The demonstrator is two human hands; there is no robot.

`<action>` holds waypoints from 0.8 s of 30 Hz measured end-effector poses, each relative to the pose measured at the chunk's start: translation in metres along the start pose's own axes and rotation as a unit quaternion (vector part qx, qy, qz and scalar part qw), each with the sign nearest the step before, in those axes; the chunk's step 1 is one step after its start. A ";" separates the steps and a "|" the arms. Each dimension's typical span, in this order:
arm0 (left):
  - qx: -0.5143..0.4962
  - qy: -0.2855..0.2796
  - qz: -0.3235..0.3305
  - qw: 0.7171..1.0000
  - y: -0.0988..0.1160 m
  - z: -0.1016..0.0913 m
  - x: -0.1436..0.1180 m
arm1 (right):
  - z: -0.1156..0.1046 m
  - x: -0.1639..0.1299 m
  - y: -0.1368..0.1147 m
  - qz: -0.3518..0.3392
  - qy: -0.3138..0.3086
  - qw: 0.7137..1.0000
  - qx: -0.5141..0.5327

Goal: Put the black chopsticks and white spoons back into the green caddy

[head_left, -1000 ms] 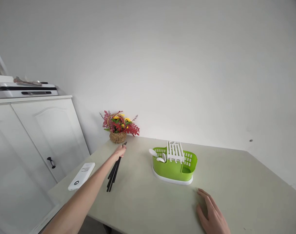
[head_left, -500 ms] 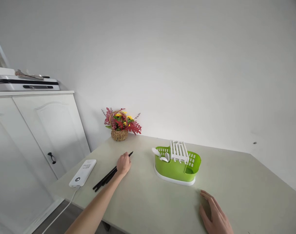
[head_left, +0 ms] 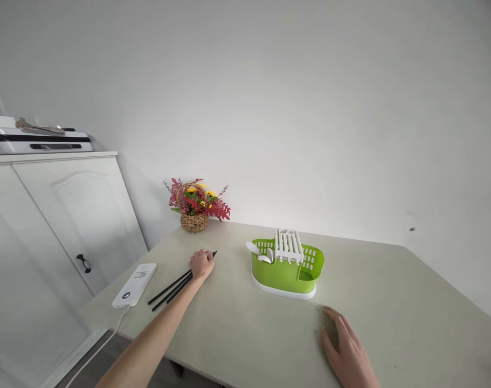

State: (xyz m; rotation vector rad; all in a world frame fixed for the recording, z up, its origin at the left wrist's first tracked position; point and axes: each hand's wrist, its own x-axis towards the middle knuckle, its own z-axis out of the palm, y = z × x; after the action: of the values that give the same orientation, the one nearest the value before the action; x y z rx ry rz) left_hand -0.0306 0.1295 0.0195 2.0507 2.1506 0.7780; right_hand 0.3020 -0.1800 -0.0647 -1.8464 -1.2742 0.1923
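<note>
My left hand is closed over the upper part of several black chopsticks on the table. Their tips poke out beyond my fingers, and their other ends fan out toward the table's front left edge. To the right stands a green cutlery holder with a white base and a white slotted rack across its middle. White spoons rest in its left compartment; the right one shows its green floor. My right hand lies on the table in front of the holder's right end, fingers apart, holding nothing.
A wicker basket of artificial flowers stands at the back left by the wall. A white power bank with a cable lies near the table's left edge. A white cabinet adjoins on the left, with a white case on top.
The lower ends of the chopsticks have spread further apart under my left hand. The whole view has shifted slightly. My right hand stays open near the holder.
</note>
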 end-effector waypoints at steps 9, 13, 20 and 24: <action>-0.121 -0.013 0.212 0.970 0.085 -0.058 -0.002 | -0.009 -0.002 -0.010 0.007 -0.016 1.000 0.006; -0.231 -0.075 0.372 0.896 0.125 -0.074 -0.035 | -0.009 -0.001 -0.012 0.009 -0.019 1.000 0.015; -0.195 -0.166 0.446 0.858 0.154 -0.073 -0.057 | -0.011 0.001 -0.015 0.026 -0.030 0.999 0.021; -0.207 -0.157 0.443 0.858 0.156 -0.072 -0.063 | -0.012 0.001 -0.017 0.023 -0.026 0.999 0.024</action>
State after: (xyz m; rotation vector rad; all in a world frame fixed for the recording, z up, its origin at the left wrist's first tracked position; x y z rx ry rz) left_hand 0.0915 0.0450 0.1265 2.6055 0.7044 0.7752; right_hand 0.2974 -0.1842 -0.0442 -1.8414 -1.2535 0.2955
